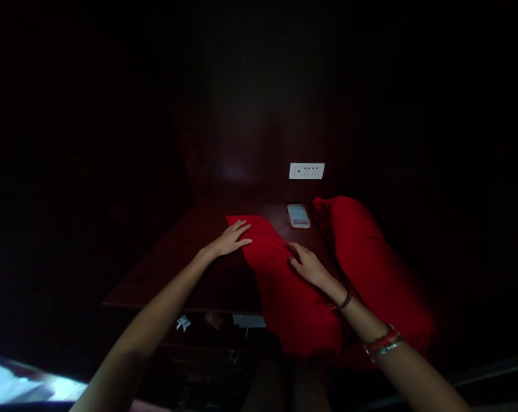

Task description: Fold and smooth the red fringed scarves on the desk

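Note:
A strip of red cloth (285,280) lies across the dark wooden tabletop and hangs over its front edge, where a fringe shows at the lower end. My left hand (232,239) rests on the far left part of this cloth, fingers spread. Farther right, my right hand (307,264) lies at the cloth's right edge with thumb and fingers apart and slightly bent. Neither hand grasps anything that I can see. Beside my right forearm is a bulky red fringed cloth (364,257), bunched or folded.
A phone (299,216) lies at the back of the tabletop (168,257), below a white wall socket (306,171). Under the table edge, a shelf holds papers (248,321) and small items. A bright patch (36,383) shows at lower left; the surroundings are very dark.

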{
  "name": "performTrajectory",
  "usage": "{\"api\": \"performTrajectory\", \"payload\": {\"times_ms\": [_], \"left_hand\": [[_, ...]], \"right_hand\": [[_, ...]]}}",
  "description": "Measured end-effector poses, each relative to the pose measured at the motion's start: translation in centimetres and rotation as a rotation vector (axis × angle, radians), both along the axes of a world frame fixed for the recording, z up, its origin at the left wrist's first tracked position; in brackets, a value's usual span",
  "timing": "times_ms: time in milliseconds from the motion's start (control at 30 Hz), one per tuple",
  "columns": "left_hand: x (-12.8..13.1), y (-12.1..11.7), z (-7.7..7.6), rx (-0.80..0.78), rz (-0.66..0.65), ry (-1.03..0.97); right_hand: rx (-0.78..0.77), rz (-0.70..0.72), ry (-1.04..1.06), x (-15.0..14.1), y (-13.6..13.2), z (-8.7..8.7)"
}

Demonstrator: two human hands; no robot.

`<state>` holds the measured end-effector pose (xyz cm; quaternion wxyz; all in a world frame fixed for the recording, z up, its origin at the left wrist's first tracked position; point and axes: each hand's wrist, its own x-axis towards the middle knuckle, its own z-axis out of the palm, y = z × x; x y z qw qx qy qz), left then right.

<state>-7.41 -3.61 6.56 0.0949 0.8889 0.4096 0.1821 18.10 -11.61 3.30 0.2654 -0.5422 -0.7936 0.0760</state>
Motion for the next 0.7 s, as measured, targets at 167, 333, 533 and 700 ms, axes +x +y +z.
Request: {"api": "performTrajectory", "payload": {"times_ms": [167, 333, 533, 700], "left_hand": [[3.6, -4.8, -1.5, 0.209, -0.077, 0.018], [4.5, -6.2, -4.4, 0.165, -0.086, 0.186], [3.1, -5.9, -4.6, -0.001, -0.105, 0.339], [3.1, -6.3, -4.5, 0.081, -0.109, 0.312]], "right_hand": [[-0.064, -0.129, -0.001, -0.4, 0.5, 0.1], [-0.138, -0.187, -0.085, -1.3, 3.2, 0.1], [-0.208, -0.276, -0.099, -1.0, 4.5, 0.1], [-0.103, -0.205, -0.117, -1.6, 4.2, -0.1]]}}
